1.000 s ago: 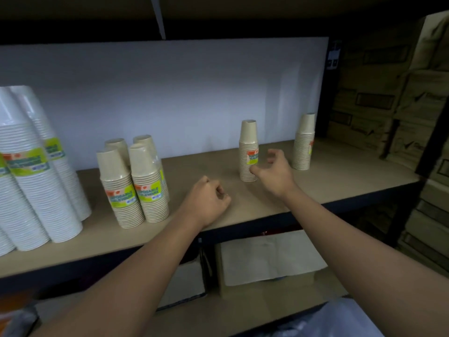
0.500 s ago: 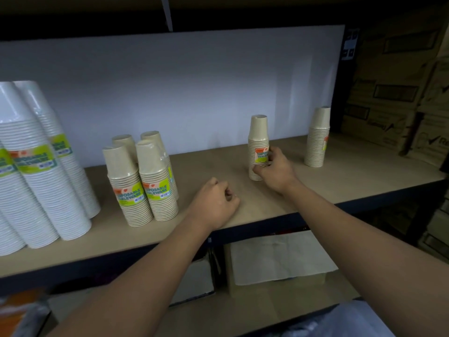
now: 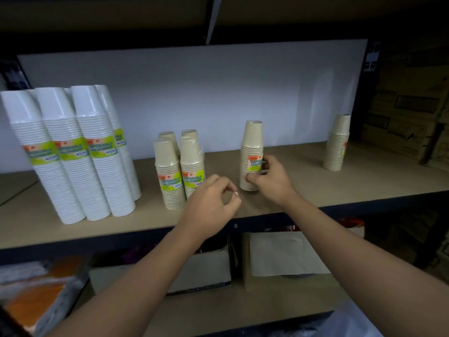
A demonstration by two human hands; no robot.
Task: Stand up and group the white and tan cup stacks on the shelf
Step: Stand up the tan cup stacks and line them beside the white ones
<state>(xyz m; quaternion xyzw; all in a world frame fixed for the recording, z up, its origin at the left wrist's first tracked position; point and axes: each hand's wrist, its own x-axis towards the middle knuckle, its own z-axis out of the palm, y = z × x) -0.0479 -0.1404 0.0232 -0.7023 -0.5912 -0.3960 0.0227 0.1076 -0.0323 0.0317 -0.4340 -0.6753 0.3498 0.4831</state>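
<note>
On the shelf (image 3: 315, 181), the right hand (image 3: 272, 181) grips an upright tan stack (image 3: 251, 152) while the left hand (image 3: 211, 205) hovers loosely curled, holding nothing, near the grouped tan stacks (image 3: 178, 171).

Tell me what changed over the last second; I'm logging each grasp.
The right hand reached forward and closed its grip on the middle tan stack. The left hand stays loosely curled and empty. The tan group, far tan stack and white stacks stayed upright.
</note>
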